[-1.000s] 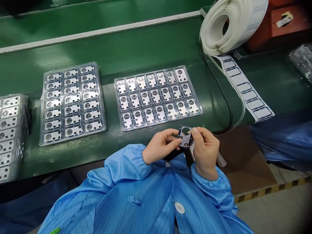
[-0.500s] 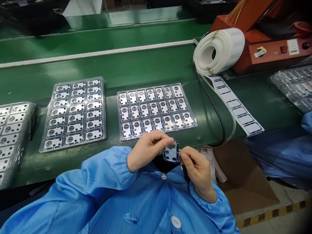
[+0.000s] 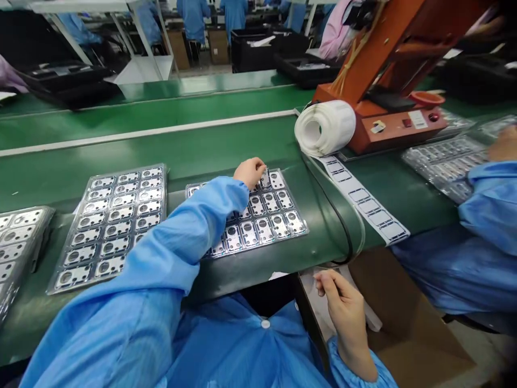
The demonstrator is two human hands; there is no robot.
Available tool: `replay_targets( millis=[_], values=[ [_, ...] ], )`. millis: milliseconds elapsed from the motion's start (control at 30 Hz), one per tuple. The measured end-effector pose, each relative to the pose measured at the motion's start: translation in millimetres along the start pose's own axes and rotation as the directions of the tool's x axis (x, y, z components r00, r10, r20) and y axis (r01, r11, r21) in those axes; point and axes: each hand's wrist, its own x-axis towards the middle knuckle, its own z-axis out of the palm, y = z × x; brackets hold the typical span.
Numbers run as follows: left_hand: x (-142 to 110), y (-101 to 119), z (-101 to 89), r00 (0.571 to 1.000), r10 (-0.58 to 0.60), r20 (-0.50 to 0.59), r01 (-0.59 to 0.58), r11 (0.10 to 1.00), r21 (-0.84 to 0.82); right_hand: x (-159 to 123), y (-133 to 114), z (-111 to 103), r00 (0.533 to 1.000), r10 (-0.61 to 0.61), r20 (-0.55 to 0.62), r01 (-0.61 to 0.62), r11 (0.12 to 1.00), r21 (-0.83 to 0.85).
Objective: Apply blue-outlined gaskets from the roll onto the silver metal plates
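Observation:
My left hand (image 3: pixel 249 173) reaches over the middle clear plastic tray (image 3: pixel 301 233), fingertips pinched on a small silver metal plate (image 3: pixel 265 179) with a dark blue edge. That plate is slightly tilted at the tray's back row, beside other plates in their pockets. The sleeve hides the tray's left part. My right hand (image 3: pixel 345 310) is in front of the table edge, above a cardboard box, with thumb and fingers pressed together. Whether anything small is between them, I cannot make out.
More filled trays (image 3: pixel 109 215) lie at the left. A roll of labels (image 3: pixel 323 128) unwinds a strip (image 3: pixel 363 202) over the green table (image 3: pixel 226 132). Behind it stands an orange machine (image 3: pixel 398 126). A co-worker's sleeve (image 3: pixel 490 199) is at the right; an open cardboard box (image 3: pixel 416 318) sits below.
My left hand has carried the plate from in front of my chest forward to the tray's back row. My right hand has come off the plate and moved lower. The view has tilted up.

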Motion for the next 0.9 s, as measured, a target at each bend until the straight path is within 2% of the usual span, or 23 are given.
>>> replay_targets(
  millis=[167, 300, 467, 533, 600, 667, 733, 800, 900],
  values=[
    [4, -4, 18.9, 0.999, 0.024, -0.027, -0.02, 0.991, 0.132, 7, 10, -13, 0.997, 0.034, -0.071, -0.035, 0.999, -0.011],
    [1, -8, 19.4, 0.997, 0.06, -0.058, -0.046, 0.976, 0.215, 20, 15, -20, 0.99, 0.054, -0.133, -0.055, 0.998, -0.006],
    [7, -18, 19.4, 0.994, 0.084, -0.068, -0.063, 0.963, 0.262, 44, 29, -40, 0.959, 0.078, -0.273, -0.066, 0.997, 0.05],
    [8, -20, 19.2, 0.992, 0.103, -0.072, -0.08, 0.96, 0.269, 59, 45, -54, 0.923, 0.113, -0.367, -0.084, 0.992, 0.095],
    [9, -18, 17.8, 0.989, 0.124, -0.086, -0.097, 0.959, 0.267, 79, 67, -71, 0.855, 0.147, -0.497, -0.091, 0.987, 0.134],
    [7, -10, 16.0, 0.984, 0.153, -0.093, -0.125, 0.958, 0.258, 102, 91, -89, 0.789, 0.164, -0.592, -0.095, 0.985, 0.146],
    [3, 5, 15.2, 0.974, 0.215, -0.07, -0.196, 0.958, 0.209, 125, 113, -105, 0.76, 0.189, -0.622, -0.113, 0.981, 0.16],
    [-6, 25, 16.5, 0.953, 0.304, -0.019, -0.3, 0.948, 0.103, 143, 129, -116, 0.794, 0.209, -0.572, -0.135, 0.976, 0.169],
    [-26, 58, 22.3, 0.901, 0.426, 0.08, -0.417, 0.902, -0.111, 150, 140, -128, 0.879, 0.244, -0.409, -0.183, 0.966, 0.183]
  ],
)
